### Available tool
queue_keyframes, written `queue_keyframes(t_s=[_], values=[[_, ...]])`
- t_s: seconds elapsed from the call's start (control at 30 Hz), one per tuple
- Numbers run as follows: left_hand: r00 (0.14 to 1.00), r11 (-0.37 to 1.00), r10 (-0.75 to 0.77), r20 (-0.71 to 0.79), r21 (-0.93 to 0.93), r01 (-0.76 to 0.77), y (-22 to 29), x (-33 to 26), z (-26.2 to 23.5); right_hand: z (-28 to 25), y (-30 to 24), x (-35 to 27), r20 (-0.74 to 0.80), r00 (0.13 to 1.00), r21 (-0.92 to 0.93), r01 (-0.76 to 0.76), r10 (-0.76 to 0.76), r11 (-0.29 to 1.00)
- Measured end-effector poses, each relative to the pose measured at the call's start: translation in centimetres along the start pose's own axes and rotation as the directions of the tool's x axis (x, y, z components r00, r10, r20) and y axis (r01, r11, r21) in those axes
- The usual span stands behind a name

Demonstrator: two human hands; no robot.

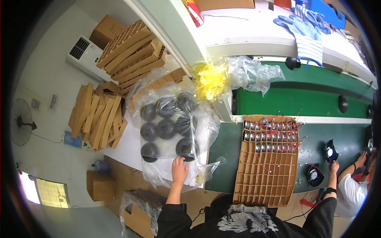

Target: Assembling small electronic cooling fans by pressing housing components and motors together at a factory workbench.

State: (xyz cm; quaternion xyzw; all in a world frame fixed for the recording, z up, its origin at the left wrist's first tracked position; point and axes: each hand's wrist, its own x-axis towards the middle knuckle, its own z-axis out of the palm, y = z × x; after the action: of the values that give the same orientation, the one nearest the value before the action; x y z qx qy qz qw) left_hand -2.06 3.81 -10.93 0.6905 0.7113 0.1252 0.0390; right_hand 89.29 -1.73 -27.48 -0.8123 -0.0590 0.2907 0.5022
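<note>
Left hand (pixel 179 171): fingertips at rim of black dome (pixel 185 147), amid clear film (pixel 208 127); grip impossible to tell. Right hand (pixel 334 166): closed on edge of black speaker (pixel 330 151), on or just above counter (pixel 222 142). Apparent step: fetching dome while placing speaker. Next, likely needed: firm rim pinch, film cleared.

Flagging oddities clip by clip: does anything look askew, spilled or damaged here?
No clear spill or damage. Red wires straggle untidily over the right edge of the tray. The black shells leave a gap in their nearest row, unlike the fuller rows behind. The lower cardboard pile leans unevenly at left; the lens may exaggerate that.
</note>
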Motion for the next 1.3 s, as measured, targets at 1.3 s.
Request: queue_keyframes(t_s=[1.3], values=[[0.925,-0.154,-0.169,0.340,-0.936,0.316,17.1,-2.4,-9.1,22.4,-17.7,-60.5,0.735,-0.123,0.360,0.904,-0.667,0.229]])
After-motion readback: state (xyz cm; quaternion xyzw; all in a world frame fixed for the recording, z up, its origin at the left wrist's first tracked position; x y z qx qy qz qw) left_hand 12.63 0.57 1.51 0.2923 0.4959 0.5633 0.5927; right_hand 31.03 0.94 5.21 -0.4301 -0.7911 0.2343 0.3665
